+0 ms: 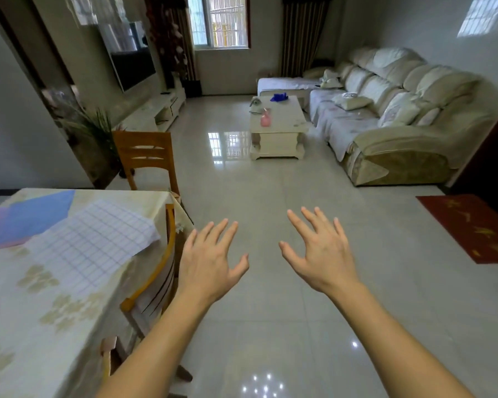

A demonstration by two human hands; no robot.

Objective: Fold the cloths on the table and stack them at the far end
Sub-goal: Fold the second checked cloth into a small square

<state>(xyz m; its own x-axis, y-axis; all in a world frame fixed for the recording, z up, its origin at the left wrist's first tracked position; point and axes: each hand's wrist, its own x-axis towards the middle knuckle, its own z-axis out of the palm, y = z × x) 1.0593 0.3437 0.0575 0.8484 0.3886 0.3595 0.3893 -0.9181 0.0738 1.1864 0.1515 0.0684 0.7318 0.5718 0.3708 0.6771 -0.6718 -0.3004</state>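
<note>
A white cloth with a blue grid (95, 245) lies spread flat on the table (20, 320), its right corner reaching the table's edge. Behind it and to the left lies a blue and pink cloth (26, 216), also flat. My left hand (210, 262) and my right hand (319, 251) are both held out over the floor to the right of the table, palms down, fingers spread, holding nothing. Neither hand touches a cloth.
A wooden chair (156, 280) is tucked against the table's right side and another chair (144, 156) stands at its far end. Farther off are a coffee table (276, 122), a sofa (385, 116), a red mat (477, 225) and shiny tiled floor.
</note>
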